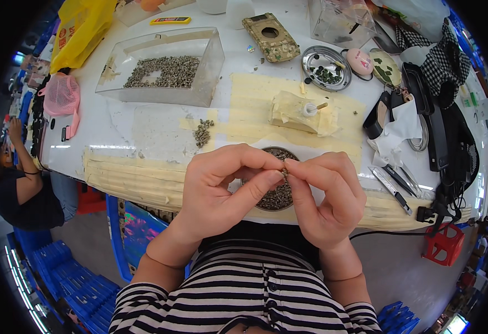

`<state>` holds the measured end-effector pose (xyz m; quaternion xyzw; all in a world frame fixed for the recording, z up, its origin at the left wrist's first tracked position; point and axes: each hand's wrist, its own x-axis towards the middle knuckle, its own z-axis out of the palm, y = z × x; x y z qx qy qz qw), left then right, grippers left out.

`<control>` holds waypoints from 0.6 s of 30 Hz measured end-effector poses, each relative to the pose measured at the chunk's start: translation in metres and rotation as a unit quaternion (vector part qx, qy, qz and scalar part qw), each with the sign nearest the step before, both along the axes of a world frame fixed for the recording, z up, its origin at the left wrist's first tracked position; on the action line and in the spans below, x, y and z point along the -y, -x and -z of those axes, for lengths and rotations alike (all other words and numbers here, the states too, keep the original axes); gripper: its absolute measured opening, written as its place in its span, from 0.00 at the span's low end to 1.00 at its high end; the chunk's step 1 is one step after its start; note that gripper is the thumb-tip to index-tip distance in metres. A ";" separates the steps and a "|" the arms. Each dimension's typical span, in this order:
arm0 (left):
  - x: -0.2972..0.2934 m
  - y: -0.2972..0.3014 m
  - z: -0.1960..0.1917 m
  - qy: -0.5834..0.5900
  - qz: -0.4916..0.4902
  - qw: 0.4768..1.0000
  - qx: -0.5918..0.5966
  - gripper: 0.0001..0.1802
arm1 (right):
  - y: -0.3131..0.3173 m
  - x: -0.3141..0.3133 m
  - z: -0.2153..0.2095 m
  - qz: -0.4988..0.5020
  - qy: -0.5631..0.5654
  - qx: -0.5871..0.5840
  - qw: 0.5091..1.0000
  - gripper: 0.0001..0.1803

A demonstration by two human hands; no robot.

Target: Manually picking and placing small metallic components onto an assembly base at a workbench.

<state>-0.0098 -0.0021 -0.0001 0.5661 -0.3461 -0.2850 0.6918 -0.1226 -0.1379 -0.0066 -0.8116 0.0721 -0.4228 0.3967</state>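
Head view: the left hand [219, 186] and right hand [331, 195] meet tip to tip, thumb and forefinger of each pinching one small piece [284, 172] between them, its shape mostly hidden by the fingertips. Directly beneath the grip sits a round dish [276, 210] of similar bits, with a loose pile [203, 134] beyond the grip to its left and a clear box [157, 97] of more farther out that way. Judged by size, the piece is light, probably stiff, easily dropped; best held by opposite edges with light fingertip pressure.
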 end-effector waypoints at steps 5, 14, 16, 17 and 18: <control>0.000 0.002 -0.003 -0.005 0.011 1.000 -0.019 0.09 | 0.000 0.000 0.001 0.007 -0.001 0.008 1.000 0.16; -0.002 -0.001 0.000 0.005 0.049 0.995 -0.084 0.09 | 0.001 -0.001 0.000 -0.002 0.002 0.006 1.000 0.16; -0.002 0.000 0.000 0.008 0.043 0.997 -0.067 0.09 | 0.001 -0.001 0.000 -0.004 -0.002 0.005 1.000 0.16; -0.002 0.000 0.000 0.009 0.040 0.997 -0.058 0.09 | 0.001 -0.001 0.000 -0.005 -0.004 0.004 1.000 0.16; -0.001 0.001 0.000 0.010 0.038 0.998 -0.057 0.09 | 0.001 -0.001 0.000 -0.004 -0.003 0.006 1.000 0.16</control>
